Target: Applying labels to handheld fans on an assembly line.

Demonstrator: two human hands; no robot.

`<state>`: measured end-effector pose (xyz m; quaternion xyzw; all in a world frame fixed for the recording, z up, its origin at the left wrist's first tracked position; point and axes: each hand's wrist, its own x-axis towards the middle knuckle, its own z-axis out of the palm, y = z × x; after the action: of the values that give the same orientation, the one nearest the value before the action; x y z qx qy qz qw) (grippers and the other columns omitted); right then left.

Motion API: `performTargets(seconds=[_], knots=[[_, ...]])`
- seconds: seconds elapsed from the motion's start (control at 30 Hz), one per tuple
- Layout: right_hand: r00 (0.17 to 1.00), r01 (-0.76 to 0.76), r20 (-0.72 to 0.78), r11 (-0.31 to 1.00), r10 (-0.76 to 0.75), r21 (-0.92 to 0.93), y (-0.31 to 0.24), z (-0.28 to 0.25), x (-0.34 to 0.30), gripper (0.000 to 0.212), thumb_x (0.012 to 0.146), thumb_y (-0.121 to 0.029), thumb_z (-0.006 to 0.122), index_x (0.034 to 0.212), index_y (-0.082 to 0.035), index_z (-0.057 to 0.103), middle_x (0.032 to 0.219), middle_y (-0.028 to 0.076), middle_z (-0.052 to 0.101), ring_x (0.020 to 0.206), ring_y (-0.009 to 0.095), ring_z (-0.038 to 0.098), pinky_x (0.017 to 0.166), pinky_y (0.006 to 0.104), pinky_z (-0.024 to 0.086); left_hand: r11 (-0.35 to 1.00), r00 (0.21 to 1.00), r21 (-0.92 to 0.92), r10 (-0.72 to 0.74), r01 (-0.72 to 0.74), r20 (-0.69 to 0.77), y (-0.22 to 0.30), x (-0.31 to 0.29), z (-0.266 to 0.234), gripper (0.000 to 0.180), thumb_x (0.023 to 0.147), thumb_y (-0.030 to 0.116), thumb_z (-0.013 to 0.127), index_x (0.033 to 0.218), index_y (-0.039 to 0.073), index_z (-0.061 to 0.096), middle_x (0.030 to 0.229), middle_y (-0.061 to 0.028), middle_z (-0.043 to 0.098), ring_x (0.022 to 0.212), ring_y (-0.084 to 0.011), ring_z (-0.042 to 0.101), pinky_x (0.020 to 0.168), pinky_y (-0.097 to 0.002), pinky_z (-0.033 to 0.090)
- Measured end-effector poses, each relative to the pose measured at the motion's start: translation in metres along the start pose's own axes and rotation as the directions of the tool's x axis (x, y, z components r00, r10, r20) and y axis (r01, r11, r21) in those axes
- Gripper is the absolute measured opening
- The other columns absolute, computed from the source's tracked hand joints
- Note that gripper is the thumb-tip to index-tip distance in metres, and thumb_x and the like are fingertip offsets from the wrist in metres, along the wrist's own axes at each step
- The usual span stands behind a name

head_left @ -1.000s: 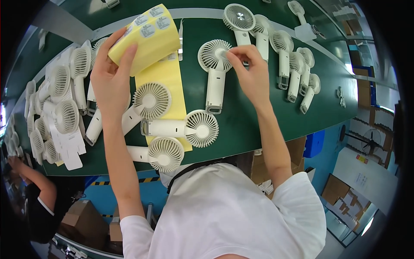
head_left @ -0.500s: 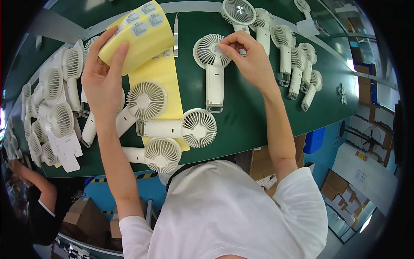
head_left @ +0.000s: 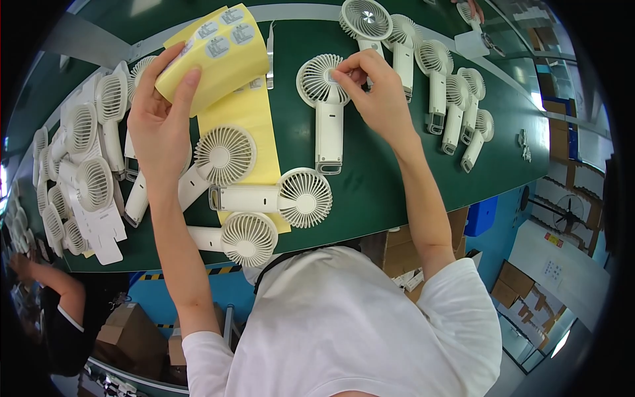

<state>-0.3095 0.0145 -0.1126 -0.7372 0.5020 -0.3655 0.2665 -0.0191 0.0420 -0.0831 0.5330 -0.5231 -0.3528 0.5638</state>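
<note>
1. Worktable [head_left: 370, 198], dark green and wide, carries everything here; fans crowd both sides, and the space between them seems to give both hands room.
2. Look left: a packed heap of white fans [head_left: 81, 129] with a flat white card [head_left: 104, 228] among them, bunched close perhaps to save space.
3. Across to the right, a looser group of fans [head_left: 435, 58], heads away from the person, handles toward the near side.
4. Down the middle runs a yellow label strip [head_left: 263, 135], with three near fans [head_left: 304, 197] lying partly over it, maybe helping to keep it flat.
5. Up comes the yellow label roll [head_left: 228, 66], raised above the strip and tilted. The left hand [head_left: 160, 119] grips it, thumb on the near side and fingers around behind, probably to leave the labels uncovered.
6. Now the central fan [head_left: 329, 129], lying grille up near mid-table, handle toward the person; that seems to suit the right hand's reach.
7. And over its hub, the right hand [head_left: 385, 96]: thumb and forefinger pinched together, other fingers curled.
8. Smallest of all, a small grey label [head_left: 332, 76], its edge seemingly nipped by those fingertips; whether it touches the hub, I can't tell.
</note>
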Motion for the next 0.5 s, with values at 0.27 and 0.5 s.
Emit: performTargets(seconds=[0.27, 0.5], knots=[[0.996, 0.074, -0.002, 0.890, -0.084, -0.450, -0.007, 0.009, 0.004, 0.049, 0.090, -0.028, 0.074, 0.133, -0.010, 0.057, 0.111, 0.013, 0.056, 0.084, 0.031, 0.065, 0.071, 0.0387, 0.053, 1.000, 1.000, -0.004, 0.020, -0.020, 0.000, 0.002, 0.005, 0.004, 0.036, 0.096, 0.011, 0.069, 0.131, 0.004, 0.062, 0.114, -0.0068, 0.069, 0.092, -0.0073, 0.065, 0.077, -0.0194, 0.052], [0.976, 0.032, 0.211, 0.913, 0.060, -0.407, -0.039, 0.012, 0.040, 0.083, 0.075, -0.039, 0.084, 0.139, -0.002, 0.047, 0.134, 0.019, 0.055, 0.113, 0.038, 0.062, 0.094, 0.0433, 0.052, 0.994, 0.998, -0.096, 0.042, -0.046, -0.050, 0.006, 0.003, -0.001, 0.037, 0.096, 0.006, 0.067, 0.132, 0.001, 0.059, 0.109, -0.0098, 0.071, 0.088, -0.0099, 0.068, 0.073, -0.0238, 0.055]])
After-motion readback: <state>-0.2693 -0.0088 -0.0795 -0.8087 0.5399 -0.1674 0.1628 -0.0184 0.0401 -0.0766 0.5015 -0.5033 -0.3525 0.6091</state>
